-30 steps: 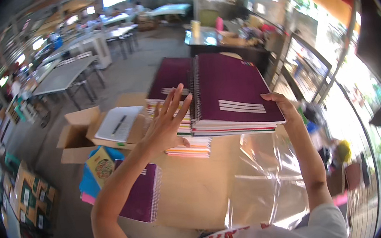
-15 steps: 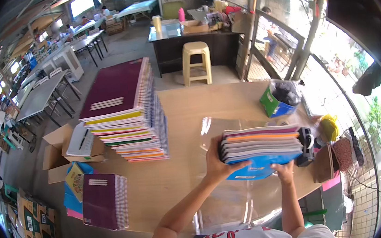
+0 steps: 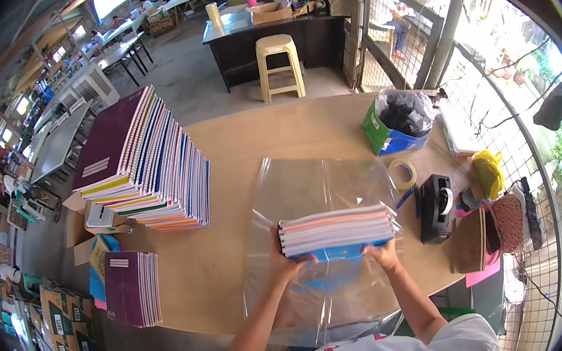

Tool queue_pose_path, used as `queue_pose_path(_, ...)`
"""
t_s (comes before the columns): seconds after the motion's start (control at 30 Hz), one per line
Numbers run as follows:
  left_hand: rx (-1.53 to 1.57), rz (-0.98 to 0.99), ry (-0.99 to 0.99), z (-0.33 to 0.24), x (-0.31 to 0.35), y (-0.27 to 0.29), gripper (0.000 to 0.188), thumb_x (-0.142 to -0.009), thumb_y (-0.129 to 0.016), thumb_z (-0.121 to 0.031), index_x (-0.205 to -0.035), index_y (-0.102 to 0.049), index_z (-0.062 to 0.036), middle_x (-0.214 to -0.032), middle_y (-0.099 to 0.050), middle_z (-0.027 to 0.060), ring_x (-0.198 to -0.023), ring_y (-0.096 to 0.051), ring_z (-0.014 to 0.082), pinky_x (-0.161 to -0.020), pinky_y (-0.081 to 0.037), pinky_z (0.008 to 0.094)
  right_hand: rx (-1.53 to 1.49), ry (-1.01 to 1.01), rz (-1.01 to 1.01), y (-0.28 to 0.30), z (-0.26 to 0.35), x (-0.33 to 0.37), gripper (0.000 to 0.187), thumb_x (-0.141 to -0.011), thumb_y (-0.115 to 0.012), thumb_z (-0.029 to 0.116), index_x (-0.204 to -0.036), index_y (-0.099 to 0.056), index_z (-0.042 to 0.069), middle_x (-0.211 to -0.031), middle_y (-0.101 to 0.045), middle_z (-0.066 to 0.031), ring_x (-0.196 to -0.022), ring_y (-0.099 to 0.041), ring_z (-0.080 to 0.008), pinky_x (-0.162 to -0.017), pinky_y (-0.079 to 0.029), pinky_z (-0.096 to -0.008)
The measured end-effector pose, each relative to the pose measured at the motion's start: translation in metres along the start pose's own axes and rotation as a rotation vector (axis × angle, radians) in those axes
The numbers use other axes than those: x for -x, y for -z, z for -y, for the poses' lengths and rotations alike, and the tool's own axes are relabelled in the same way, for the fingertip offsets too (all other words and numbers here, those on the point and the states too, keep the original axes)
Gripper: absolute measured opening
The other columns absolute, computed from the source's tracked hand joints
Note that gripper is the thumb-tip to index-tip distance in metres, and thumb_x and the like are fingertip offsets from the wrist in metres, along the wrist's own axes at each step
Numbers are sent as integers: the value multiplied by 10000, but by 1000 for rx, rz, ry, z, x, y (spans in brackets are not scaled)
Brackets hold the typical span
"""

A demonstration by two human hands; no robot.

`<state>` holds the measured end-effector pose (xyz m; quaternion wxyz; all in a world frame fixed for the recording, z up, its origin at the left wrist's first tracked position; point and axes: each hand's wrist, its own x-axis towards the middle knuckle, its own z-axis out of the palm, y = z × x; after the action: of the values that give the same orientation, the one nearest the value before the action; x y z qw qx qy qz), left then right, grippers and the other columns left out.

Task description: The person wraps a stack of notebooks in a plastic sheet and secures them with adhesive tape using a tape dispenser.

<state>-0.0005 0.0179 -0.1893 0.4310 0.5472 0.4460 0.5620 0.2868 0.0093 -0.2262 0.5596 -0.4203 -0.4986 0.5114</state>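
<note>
A short stack of spiral notebooks (image 3: 336,230) with a blue cover facing me is held between my two hands, its page edges showing on top. My left hand (image 3: 290,263) grips the left end, thumb along the blue cover. The right end is gripped by my right hand (image 3: 382,252), its thumb also on the front. Under the stack, a clear plastic sheet or bag (image 3: 322,178) lies spread on the wooden table (image 3: 222,140). Whether the stack touches the plastic, I cannot tell.
A tall pile of notebooks (image 3: 164,167) stands at left, with a smaller purple-covered pile (image 3: 125,288) nearer me. To the right are a tape roll (image 3: 403,186), a pen (image 3: 405,197), a black tape dispenser (image 3: 436,217), a box with grey plastic (image 3: 386,135) and a brown pouch (image 3: 468,248).
Both hands have brought the notebook stack left and levelled it over the plastic, with less blue cover showing. My view has shifted, so the surroundings appear moved.
</note>
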Motion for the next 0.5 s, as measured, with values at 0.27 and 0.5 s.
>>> queue_pose_path(0.27, -23, -68, -126, -11, -5, 4, 1136, -423, -928, -537, -1308, -427, -30, -1159, -567, 75, -1092, -572, 213, -955, -475, 371, 3, -57, 23, -8, 19, 2, 1236, -483, -981, 451, -1427, -325, -3, -1348, -480, -116, -1241, -478, -206, -1062, -389, -378)
queue_pose_path(0.5, -57, 153, -104, -27, -7, 11, 919, -487, -991, -382, -1212, -537, -46, -1101, -583, 51, -1036, -581, 198, -909, -476, 356, 85, 92, -115, -18, 6, 8, 977, -516, -998, 324, -1248, -419, 35, -1095, -598, -53, -1010, -589, -173, -910, -494, -335)
